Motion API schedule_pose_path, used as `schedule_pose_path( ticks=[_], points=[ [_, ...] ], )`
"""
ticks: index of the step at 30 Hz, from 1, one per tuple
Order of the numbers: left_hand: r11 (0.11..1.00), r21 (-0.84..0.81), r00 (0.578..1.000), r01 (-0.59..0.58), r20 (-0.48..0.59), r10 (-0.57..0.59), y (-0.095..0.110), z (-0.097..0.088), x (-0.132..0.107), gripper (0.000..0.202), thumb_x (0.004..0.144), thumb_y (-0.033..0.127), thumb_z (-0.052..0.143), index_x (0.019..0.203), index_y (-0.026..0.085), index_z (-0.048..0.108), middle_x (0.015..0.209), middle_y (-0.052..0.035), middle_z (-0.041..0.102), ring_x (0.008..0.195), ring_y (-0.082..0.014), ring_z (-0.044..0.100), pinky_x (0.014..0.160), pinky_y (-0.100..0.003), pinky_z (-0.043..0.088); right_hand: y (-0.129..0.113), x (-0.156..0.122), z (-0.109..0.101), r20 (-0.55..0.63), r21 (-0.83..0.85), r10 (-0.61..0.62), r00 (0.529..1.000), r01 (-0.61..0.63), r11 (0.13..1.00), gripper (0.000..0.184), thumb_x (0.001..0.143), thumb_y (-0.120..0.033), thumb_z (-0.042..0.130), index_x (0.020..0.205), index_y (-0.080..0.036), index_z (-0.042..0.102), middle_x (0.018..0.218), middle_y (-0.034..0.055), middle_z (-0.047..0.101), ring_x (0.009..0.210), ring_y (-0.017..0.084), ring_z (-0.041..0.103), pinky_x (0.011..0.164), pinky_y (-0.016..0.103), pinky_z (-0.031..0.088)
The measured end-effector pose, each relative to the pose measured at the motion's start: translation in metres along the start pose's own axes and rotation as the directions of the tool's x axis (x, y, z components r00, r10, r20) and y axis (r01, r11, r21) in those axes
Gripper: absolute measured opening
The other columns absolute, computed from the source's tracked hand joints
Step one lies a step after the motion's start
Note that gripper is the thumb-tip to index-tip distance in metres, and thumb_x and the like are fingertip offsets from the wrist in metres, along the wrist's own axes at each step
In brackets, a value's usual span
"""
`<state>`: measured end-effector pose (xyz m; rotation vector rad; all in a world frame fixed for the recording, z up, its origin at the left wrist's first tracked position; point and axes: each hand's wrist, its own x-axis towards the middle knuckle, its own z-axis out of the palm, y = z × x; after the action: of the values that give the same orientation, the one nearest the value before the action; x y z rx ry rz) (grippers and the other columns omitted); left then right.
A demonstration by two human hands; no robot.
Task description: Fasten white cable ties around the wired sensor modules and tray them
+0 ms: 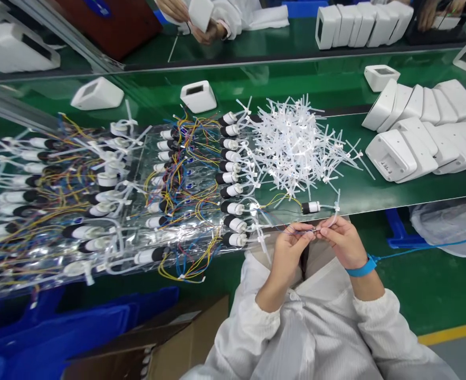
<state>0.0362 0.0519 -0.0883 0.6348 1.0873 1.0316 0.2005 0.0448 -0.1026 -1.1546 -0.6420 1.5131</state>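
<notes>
Near the table's front edge lies a small black-and-white motor pump (311,207), with yellow wires on its left and a translucent tube (328,206) with a branched white connector (336,207) on its right. Just below it, my left hand (292,244) pinches a thin, dark, narrow piece too small to name. My right hand (342,240) wears a blue wrist strap (362,267), and its fingers are pinched on a translucent tube hanging from the connector. Both hands' fingertips nearly meet. A large heap of white branched tube connectors (296,145) lies beyond the hands.
Rows of pumps with wires and tubes (233,179) cover the table to the left, on clear plastic bags (177,232). White housings (391,155) stand in rows at right. A blue cord (410,252) runs right from the strap. Opposite, another person's hands hold a white housing (200,13).
</notes>
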Motion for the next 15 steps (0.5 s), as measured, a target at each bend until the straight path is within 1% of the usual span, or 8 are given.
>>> schedule_pose_path(
  ticks=[3,7,10,13,15],
  points=[
    [1.0,-0.013,1.0,0.011,0.003,-0.011,-0.001,-0.0002,-0.0009,0.03,0.078,0.035,0.1,0.095,0.019,0.08,0.091,-0.0043,0.083,0.088,-0.0199,0.079,0.091,-0.035,0.063,-0.0013,0.0,0.0001,0.021,-0.008,-0.022,1.0,0.022,1.0,0.037,0.079,-0.047,0.103,0.086,-0.025,0.074,0.086,0.0017,0.08,0.08,0.02,0.076,0.081,0.037,0.065],
    [0.999,-0.035,1.0,0.016,-0.002,-0.016,-0.0012,-0.0008,-0.0011,0.031,0.078,0.037,0.1,0.095,0.019,0.08,0.089,-0.0042,0.083,0.086,-0.0199,0.079,0.09,-0.035,0.063,-0.0009,-0.0003,0.0008,0.035,-0.031,-0.034,0.999,0.035,0.999,0.038,0.081,-0.046,0.102,0.1,-0.026,0.076,0.085,0.0005,0.079,0.081,0.02,0.076,0.082,0.037,0.065],
    [0.999,-0.042,1.0,0.029,0.009,-0.029,-0.0008,-0.0013,-0.0009,0.031,0.079,0.037,0.1,0.094,0.019,0.08,0.087,-0.0041,0.083,0.084,-0.02,0.079,0.089,-0.035,0.064,0.0001,-0.0015,0.0036,0.031,-0.039,-0.049,0.998,0.05,0.998,0.038,0.082,-0.046,0.102,0.098,-0.026,0.074,0.087,0.0005,0.078,0.082,0.02,0.075,0.082,0.036,0.065],
    [0.997,-0.068,1.0,0.026,0.007,-0.026,-0.0002,-0.0012,-0.0005,0.031,0.078,0.037,0.101,0.093,0.018,0.08,0.085,-0.0038,0.083,0.083,-0.0189,0.079,0.087,-0.033,0.064,0.0008,-0.0024,0.0071,0.021,-0.006,-0.05,0.999,0.05,0.999,0.039,0.084,-0.048,0.1,0.093,-0.026,0.069,0.086,-0.0001,0.076,0.08,0.019,0.073,0.08,0.036,0.064],
    [0.998,-0.066,1.0,0.024,0.001,-0.024,0.0006,-0.0009,-0.0004,0.031,0.077,0.036,0.101,0.092,0.018,0.081,0.085,-0.0036,0.084,0.082,-0.0184,0.08,0.086,-0.031,0.064,0.0009,-0.0024,0.0084,0.027,0.018,-0.049,0.998,0.049,0.999,0.038,0.085,-0.046,0.1,0.091,-0.026,0.067,0.086,-0.0006,0.075,0.079,0.018,0.072,0.079,0.035,0.063]
  ],
)
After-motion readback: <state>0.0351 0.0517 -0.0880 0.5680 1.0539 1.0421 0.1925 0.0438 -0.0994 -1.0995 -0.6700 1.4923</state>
